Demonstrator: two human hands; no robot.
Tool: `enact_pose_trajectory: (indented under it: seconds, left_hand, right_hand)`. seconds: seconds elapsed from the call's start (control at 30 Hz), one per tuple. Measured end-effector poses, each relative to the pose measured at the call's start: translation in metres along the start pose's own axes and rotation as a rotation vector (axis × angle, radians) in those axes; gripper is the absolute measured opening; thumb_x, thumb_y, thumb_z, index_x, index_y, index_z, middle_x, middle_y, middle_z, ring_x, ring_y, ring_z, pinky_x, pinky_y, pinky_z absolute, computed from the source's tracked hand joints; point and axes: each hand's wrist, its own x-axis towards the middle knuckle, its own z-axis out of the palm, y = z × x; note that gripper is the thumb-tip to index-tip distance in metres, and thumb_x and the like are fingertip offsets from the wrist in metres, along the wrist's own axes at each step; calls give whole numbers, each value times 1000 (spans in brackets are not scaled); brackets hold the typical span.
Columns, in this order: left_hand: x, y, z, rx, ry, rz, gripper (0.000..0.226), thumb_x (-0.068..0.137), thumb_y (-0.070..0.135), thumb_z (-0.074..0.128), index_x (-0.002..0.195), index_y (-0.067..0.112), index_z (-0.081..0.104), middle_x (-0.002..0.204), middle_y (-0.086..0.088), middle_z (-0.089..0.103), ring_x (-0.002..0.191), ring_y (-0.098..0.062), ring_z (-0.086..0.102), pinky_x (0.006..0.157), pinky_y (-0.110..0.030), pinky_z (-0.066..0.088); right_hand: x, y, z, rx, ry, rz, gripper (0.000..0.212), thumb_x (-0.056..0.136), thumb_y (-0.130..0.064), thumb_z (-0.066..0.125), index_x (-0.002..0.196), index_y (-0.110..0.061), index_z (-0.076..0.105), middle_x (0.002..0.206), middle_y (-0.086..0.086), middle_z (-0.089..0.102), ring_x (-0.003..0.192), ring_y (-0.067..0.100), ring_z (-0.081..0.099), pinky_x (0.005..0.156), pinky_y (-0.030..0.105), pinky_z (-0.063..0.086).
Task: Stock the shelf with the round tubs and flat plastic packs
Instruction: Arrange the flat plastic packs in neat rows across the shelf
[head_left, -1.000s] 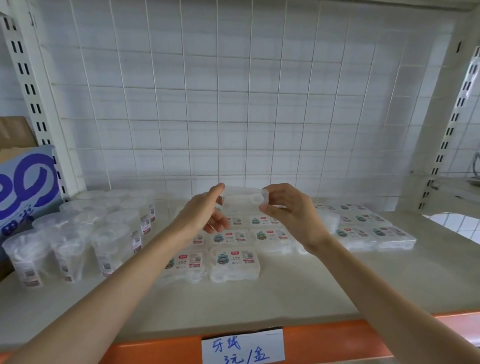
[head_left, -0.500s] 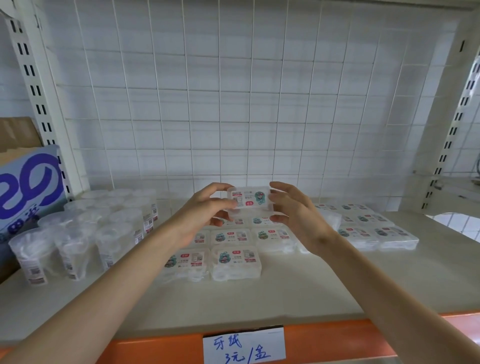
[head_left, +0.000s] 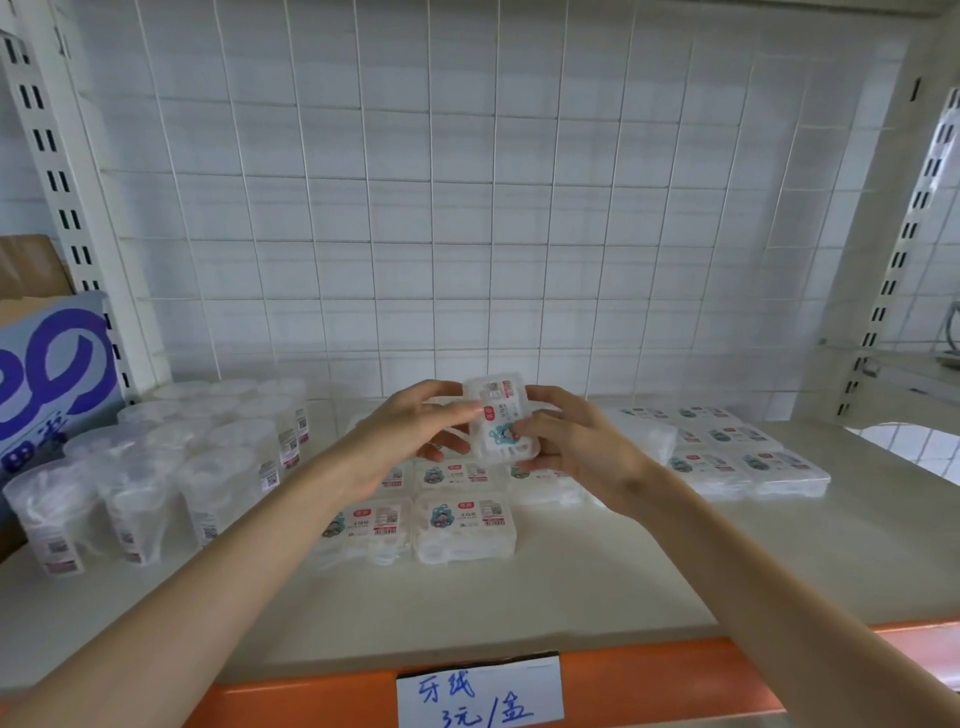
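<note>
Handwritten price label (head_left: 479, 697) is clipped to the orange shelf lip (head_left: 649, 675) at the near edge. Past it, the beige shelf board (head_left: 597, 587) is bare up to the first row of stock.

Central block of flat plastic packs (head_left: 465, 525) is laid label-up in rows. Round tubs (head_left: 140, 499) are grouped at the left, and a second block of flat packs (head_left: 748, 457) sits at the right, apart from the centre block.

Held pack (head_left: 500, 425) is carried above the back of the central block, not touching the packs under it. It is pinched at its left edge by the left hand (head_left: 410, 441) and cupped at its right edge and underside by the right hand (head_left: 576, 447); both grips are closed on it.

Change over the last second: the pack was first held with a plain side toward the camera, then flipped label-forward with the long side level, and is now rotated so the long side stands upright, logo near the middle, cartoon print low. Hands are kept roughly in place meanwhile.

Reading: the pack is being oriented, not yet placed. Rows below are all laid landscape, so another quarter turn is probably needed before set-down. Likely slot is the back of the centre block, though that zone is hidden by the hands.

Wire grid back panel (head_left: 467, 208) is behind everything. Blue-printed carton (head_left: 52, 374) is seen at far left.
</note>
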Motion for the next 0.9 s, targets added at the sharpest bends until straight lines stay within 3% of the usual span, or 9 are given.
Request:
enact_pose_trajectory:
  seconds: [0.13,0.27,0.43,0.53,0.67,0.77,0.9]
  left_hand:
    - [-2,-5,3,-21,-82,-15,42,87,27,70,126,24,55,105,0,75,94,-21,72,89,-35,56]
    - [-1,-7,1,-18,-89,16,37,90,17,67,125,20,56,103,-4,75,94,-23,72,87,-35,55]
    - [1,-7,-4,14,-57,11,29,93,20,65,122,23,64,105,-8,73,88,-18,70,82,-29,56]
    - [-1,-8,-5,55,-96,-4,24,96,22,61,119,23,67,104,-5,74,86,-15,67,79,-27,56]
    - [-1,-6,-5,38,-109,-37,24,100,19,54,119,16,68,107,-13,72,83,-16,63,75,-26,54]
    - [0,-6,-7,66,-129,-80,28,101,20,52,125,15,65,109,-11,72,82,-16,63,73,-26,53]
    - [-3,-7,-2,198,-44,-15,27,101,32,51,120,26,69,106,10,73,89,-4,65,82,-23,50]
  right_hand:
    - [1,2,0,30,-22,9,43,92,-5,60,134,-9,49,116,14,70,103,30,70,82,37,57]
    - [3,5,-1,3,-29,12,50,90,-8,67,135,-7,46,119,14,68,105,27,69,88,40,57]
    - [2,5,-2,-478,176,-159,68,76,-29,84,133,-30,48,126,-13,53,112,5,57,75,16,49]
    - [1,5,-7,-706,162,-344,58,70,-33,87,119,-39,58,131,-21,48,115,-6,49,83,9,42]
    - [-2,3,-5,-825,51,-374,48,65,-35,90,108,-36,68,126,-25,54,116,-12,47,93,5,34]
    - [-2,3,-5,-860,41,-384,43,64,-36,91,102,-34,70,115,-25,59,108,-12,49,86,-1,31]
    - [-2,2,-10,-895,62,-356,42,61,-45,90,95,-39,66,105,-19,62,102,-6,52,81,6,36]
